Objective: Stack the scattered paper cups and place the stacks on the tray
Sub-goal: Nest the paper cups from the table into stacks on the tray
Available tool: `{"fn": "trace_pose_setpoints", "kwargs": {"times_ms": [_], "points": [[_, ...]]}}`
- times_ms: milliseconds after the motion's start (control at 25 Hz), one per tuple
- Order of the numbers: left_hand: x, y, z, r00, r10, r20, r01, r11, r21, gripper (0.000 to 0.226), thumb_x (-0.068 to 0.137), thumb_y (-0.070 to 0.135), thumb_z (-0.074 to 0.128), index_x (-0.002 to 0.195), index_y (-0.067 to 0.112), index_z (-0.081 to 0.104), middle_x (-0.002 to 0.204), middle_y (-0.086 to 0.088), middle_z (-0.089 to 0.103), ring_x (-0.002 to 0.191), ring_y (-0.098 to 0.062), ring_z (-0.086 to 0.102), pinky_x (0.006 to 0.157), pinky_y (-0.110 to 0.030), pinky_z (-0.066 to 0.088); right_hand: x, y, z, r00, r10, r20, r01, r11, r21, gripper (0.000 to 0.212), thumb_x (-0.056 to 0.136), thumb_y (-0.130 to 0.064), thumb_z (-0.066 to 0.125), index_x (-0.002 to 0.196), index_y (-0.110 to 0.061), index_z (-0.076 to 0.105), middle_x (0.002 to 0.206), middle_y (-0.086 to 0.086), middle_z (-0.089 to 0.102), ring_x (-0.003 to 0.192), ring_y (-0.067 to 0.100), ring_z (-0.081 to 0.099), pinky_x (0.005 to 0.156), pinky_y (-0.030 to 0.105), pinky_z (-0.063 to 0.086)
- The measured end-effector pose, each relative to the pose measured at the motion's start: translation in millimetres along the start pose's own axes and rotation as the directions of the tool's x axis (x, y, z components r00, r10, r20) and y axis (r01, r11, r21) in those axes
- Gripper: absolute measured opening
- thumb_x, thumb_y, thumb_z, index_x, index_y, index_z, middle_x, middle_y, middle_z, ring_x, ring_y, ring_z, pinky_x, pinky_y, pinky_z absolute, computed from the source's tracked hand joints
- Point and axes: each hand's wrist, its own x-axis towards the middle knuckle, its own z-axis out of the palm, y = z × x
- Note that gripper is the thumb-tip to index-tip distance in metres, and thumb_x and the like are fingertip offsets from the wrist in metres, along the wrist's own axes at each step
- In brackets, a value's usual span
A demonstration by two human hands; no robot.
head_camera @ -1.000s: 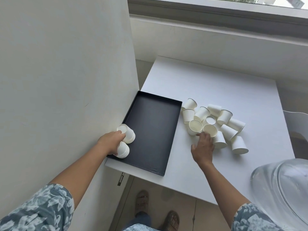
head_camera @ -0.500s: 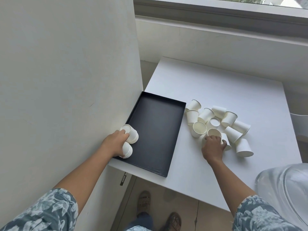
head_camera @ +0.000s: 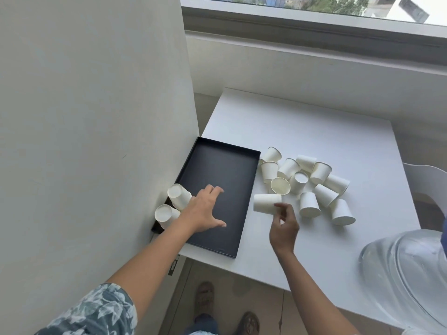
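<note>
A black tray [head_camera: 225,165] lies on the white table [head_camera: 302,131], against the wall. Two short stacks of white paper cups stand upside down in its near left corner: one [head_camera: 179,195] and one [head_camera: 165,215]. My left hand [head_camera: 205,209] hovers over the tray just right of them, fingers spread, holding nothing. My right hand [head_camera: 284,224] holds one white paper cup [head_camera: 266,203] on its side, above the table next to the tray's right rim. Several loose paper cups [head_camera: 307,180] lie scattered to the right, some upside down, some tipped over.
A white wall [head_camera: 96,117] rises directly left of the tray. A window sill [head_camera: 314,59] runs behind the table. A clear plastic cover [head_camera: 406,269] sits at the table's near right corner. A white chair [head_camera: 428,180] stands to the right. My feet show below the table's front edge.
My left hand has let go of the two stacks on the tray and opened, moving right. My right hand has picked one cup from the pile and lifted it leftward.
</note>
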Motion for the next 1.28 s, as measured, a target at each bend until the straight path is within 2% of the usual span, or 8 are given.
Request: {"fn": "trace_pose_setpoints", "kwargs": {"times_ms": [120,320,440,520,680,920,1120,1280], "points": [[2,16,12,0.999,0.044,0.005,-0.042,0.973,-0.226,0.096,0.065,0.047,0.088,0.143,0.031,0.035,0.135,0.01,0.039,0.127,-0.013,0.045,0.105,-0.037,0.044,-11,-15,12,0.96,0.196,0.198,-0.233,0.954,0.187,0.03,0.101,-0.011,0.055,0.127,-0.026,0.051,0.103,0.004,0.069,0.094,0.015,0.066,0.078,0.013,0.049],[1,26,13,0.985,0.123,-0.118,-0.159,0.912,-0.378,0.087,0.065,0.04,0.089,0.14,0.039,0.045,0.13,0.018,0.042,0.116,0.001,0.048,0.098,-0.014,0.039,-22,-35,25,0.812,0.294,0.504,-0.504,0.789,0.352,0.033,0.104,-0.008,0.052,0.137,-0.007,0.052,0.117,0.015,0.07,0.103,0.026,0.067,0.088,0.036,0.056],[-1,19,9,0.979,0.04,-0.202,-0.128,0.885,-0.447,0.066,0.064,0.038,0.088,0.124,0.036,0.061,0.118,0.019,0.051,0.109,0.003,0.054,0.088,-0.007,0.04,-26,-46,31,0.763,0.256,0.594,-0.557,0.727,0.401,0.03,0.102,-0.007,0.055,0.132,-0.004,0.058,0.11,0.014,0.073,0.096,0.024,0.069,0.083,0.032,0.059],[-4,8,5,0.971,-0.051,-0.232,-0.074,0.864,-0.498,0.051,0.062,0.033,0.088,0.109,0.035,0.067,0.111,0.018,0.058,0.105,-0.001,0.058,0.085,-0.012,0.045,-27,-54,35,0.734,0.238,0.636,-0.576,0.714,0.399,0.029,0.102,-0.011,0.057,0.13,-0.007,0.059,0.114,0.013,0.073,0.1,0.024,0.071,0.081,0.028,0.059],[-7,-17,-14,0.938,-0.235,-0.255,0.061,0.836,-0.546,0.046,0.062,0.028,0.09,0.103,0.037,0.069,0.11,0.015,0.064,0.103,-0.004,0.058,0.08,-0.016,0.045,-28,-64,48,0.702,0.29,0.65,-0.572,0.774,0.273,0.031,0.102,-0.027,0.059,0.131,-0.02,0.055,0.126,0.002,0.069,0.114,0.022,0.068,0.091,0.032,0.056],[0,-67,-59,0.82,-0.47,-0.327,0.313,0.846,-0.432,0.051,0.066,0.027,0.089,0.112,0.025,0.067,0.109,0.003,0.057,0.1,-0.017,0.053,0.08,-0.026,0.039,-31,-47,50,0.729,0.364,0.58,-0.567,0.796,0.213,0.025,0.102,-0.026,0.058,0.126,-0.022,0.056,0.123,0.002,0.068,0.102,0.016,0.068,0.09,0.031,0.053],[9,-88,-63,0.866,-0.455,-0.206,0.42,0.886,-0.196,0.06,0.076,0.02,0.084,0.13,0.012,0.058,0.125,-0.008,0.049,0.112,-0.026,0.052,0.089,-0.03,0.042,-28,-35,47,0.753,0.428,0.5,-0.562,0.813,0.151,0.023,0.101,-0.022,0.058,0.124,-0.018,0.057,0.12,0.007,0.067,0.095,0.017,0.066,0.083,0.027,0.052],[17,-86,-51,0.881,-0.449,-0.148,0.457,0.889,0.023,0.052,0.085,0.012,0.07,0.133,0.007,0.051,0.132,-0.012,0.044,0.115,-0.034,0.052,0.095,-0.038,0.044,-21,-30,42,0.764,0.445,0.468,-0.562,0.814,0.144,0.019,0.1,-0.02,0.058,0.12,-0.019,0.059,0.116,0.007,0.067,0.091,0.016,0.066,0.08,0.025,0.052]]}}
